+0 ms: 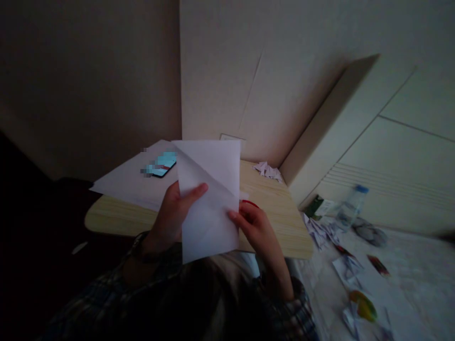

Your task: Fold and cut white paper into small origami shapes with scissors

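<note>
1. Two walls meet in a corner behind a pale wooden desk [277,208], and to the right lies a bed [408,274] with a light cover.
2. On the desk's far left lies a flat stack of white sheets [131,182], reaching past the desk's edge, with a phone [162,166] resting on top of it, screen lit.
3. Held above the desk's near edge is a white sheet of paper [209,199], partly folded: a diagonal crease runs from its upper left corner down toward the right side. Its long axis stands roughly upright in the view, the top edge toward the wall, the bottom corner pointing down toward the person's chest.
4. The left hand [170,218] grips the paper's left edge, thumb laid across the front, fingers hidden behind.
5. The right hand [256,227] pinches the paper's right edge near the end of the crease, fingertips closed on it.
6. Plaid sleeves cover both forearms, dim at the bottom of the view.
7. A clear plastic bottle [350,206] with a blue cap lies on the bed near the headboard, beside a small green box [317,206].
8. Small folded paper pieces [268,170] sit at the desk's far right corner; more are scattered on the bed, too blurred to describe further.
</note>
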Tool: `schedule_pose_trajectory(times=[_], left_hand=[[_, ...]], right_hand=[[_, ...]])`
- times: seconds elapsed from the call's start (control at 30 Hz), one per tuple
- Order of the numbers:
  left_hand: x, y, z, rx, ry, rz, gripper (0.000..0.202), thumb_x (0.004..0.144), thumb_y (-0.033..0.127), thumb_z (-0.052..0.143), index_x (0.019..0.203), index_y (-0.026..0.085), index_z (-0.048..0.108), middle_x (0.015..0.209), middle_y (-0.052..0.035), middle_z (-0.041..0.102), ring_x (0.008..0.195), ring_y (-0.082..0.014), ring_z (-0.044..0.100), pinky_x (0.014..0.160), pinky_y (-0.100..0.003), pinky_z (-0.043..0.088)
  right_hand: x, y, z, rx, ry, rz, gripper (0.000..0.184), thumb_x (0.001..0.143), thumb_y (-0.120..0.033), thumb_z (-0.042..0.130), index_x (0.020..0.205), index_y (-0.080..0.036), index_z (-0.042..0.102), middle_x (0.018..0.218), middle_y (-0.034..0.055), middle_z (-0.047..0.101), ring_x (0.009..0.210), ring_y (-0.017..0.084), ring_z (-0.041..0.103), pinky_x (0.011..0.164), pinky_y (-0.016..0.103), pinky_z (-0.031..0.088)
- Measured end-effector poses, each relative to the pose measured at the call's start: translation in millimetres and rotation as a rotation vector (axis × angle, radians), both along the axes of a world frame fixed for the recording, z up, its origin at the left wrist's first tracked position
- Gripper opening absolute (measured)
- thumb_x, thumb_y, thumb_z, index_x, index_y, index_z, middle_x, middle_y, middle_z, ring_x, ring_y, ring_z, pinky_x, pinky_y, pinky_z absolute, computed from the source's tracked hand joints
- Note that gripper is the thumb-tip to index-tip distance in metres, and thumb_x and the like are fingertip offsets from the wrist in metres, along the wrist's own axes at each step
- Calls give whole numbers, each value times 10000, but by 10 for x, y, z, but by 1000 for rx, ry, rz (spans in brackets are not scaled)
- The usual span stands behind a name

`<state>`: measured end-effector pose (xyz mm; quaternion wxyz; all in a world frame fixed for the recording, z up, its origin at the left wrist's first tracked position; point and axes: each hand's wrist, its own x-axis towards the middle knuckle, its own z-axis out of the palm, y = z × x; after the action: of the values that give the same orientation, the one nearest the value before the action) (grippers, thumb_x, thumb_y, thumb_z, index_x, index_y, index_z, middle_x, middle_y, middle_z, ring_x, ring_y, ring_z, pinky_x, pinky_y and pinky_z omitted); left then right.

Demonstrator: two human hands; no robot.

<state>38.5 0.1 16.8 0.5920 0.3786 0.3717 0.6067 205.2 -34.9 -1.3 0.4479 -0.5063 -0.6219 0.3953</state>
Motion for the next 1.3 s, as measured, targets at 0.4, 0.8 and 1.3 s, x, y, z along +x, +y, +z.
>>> schedule_pose_trajectory(times=[0.4,0.8,1.3], left_hand=[[-20,-9,44,49,-100,-1,206,635,271,790,775,162,685,724,-17,737,627,-184,675,608,-271,529],[-27,-79,68,-14,127,-66,277,593,341,803,734,140,676,649,-24,706,548,-165,621,517,-244,486],[-77,-39,69,108,533,-192,280,627,405,729,737,147,727,788,-88,755,758,-286,679,630,-305,513]], right_hand=[[-104,-6,48,93,208,-207,181,704,-320,689,760,-213,554,604,-58,531,527,96,471,475,197,334],[-133,-40,28,109,115,-200,207,735,-371,657,694,-200,549,627,-34,540,585,115,475,532,221,366],[-59,-66,78,159,84,-293,332,818,-387,595,558,-186,546,495,-43,491,489,100,452,482,213,358]])
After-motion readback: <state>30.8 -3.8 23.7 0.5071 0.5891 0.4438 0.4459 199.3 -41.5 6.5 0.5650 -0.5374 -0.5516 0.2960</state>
